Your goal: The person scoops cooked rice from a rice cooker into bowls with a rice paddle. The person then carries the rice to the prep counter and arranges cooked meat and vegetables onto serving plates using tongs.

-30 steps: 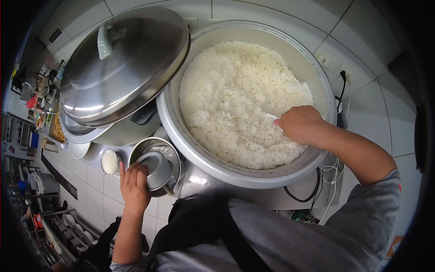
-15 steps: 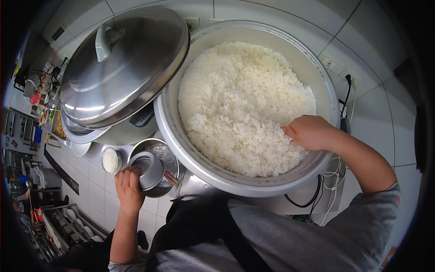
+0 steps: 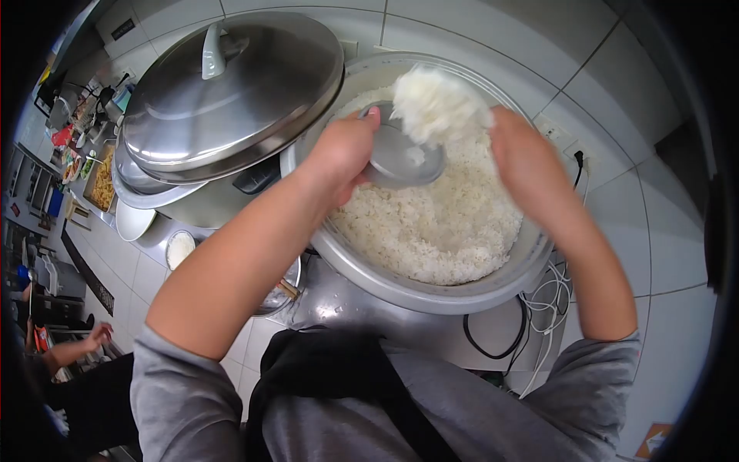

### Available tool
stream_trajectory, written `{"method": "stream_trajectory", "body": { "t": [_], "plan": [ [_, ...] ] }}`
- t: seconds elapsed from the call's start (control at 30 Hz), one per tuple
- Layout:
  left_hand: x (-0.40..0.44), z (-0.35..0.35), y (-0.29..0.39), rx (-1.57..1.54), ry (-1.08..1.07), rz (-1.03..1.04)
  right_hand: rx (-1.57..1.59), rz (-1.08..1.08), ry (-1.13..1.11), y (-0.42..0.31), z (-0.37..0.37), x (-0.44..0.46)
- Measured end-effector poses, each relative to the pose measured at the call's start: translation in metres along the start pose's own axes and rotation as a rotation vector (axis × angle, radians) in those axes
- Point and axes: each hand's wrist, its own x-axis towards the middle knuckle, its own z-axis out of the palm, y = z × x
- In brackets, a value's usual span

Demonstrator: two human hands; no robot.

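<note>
My left hand (image 3: 342, 158) grips a grey metal cup (image 3: 408, 165) by its rim, tilted with its hollow towards me and a small lump of rice inside. Just above and right of the cup, a heaped clump of white rice (image 3: 439, 106) is held up, blurred by motion. My right hand (image 3: 519, 154) is closed at the clump's right side; whatever tool it grips is hidden by rice and fingers. Below both hands stands a large round pot (image 3: 385, 281) of cooked rice (image 3: 439, 246).
A steel lid (image 3: 231, 100) leans on a second cooker at left. A small bowl of rice (image 3: 180, 248), a white bowl (image 3: 135, 222) and a partly hidden basin (image 3: 289, 281) stand nearby. Cables (image 3: 550, 300) hang at right. Another person's hand (image 3: 98, 336) shows at lower left.
My left hand has lifted the cup from the basin to over the pot. My right hand has risen out of the rice, bringing up a clump beside the cup.
</note>
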Motion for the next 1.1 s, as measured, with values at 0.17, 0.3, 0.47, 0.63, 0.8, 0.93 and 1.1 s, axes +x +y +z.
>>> {"method": "stream_trajectory", "body": {
  "t": [0.17,0.3,0.47,0.63,0.8,0.93,1.1],
  "plan": [
    [0.001,0.011,0.006,-0.538,-0.048,-0.335,0.049,0.068,0.082,0.022,0.026,0.006],
    [-0.007,-0.009,0.016,-0.388,-0.028,-0.188,-0.197,0.194,-0.442,0.078,0.074,0.005],
    [-0.012,-0.026,0.022,-0.375,0.014,-0.124,-0.172,0.103,-0.818,0.030,0.097,0.004],
    [-0.016,-0.031,0.023,-0.366,0.034,-0.112,-0.113,0.009,-0.906,0.012,0.085,-0.005],
    [-0.013,-0.030,0.015,-0.268,0.001,0.009,-0.069,-0.034,-0.953,0.013,0.073,-0.018],
    [-0.002,-0.027,-0.005,-0.078,0.016,0.156,0.000,-0.025,-0.946,0.031,0.072,-0.026],
    [0.002,-0.019,-0.014,0.025,0.041,0.210,0.221,0.130,-1.011,0.052,0.039,-0.018]
  ]
}}
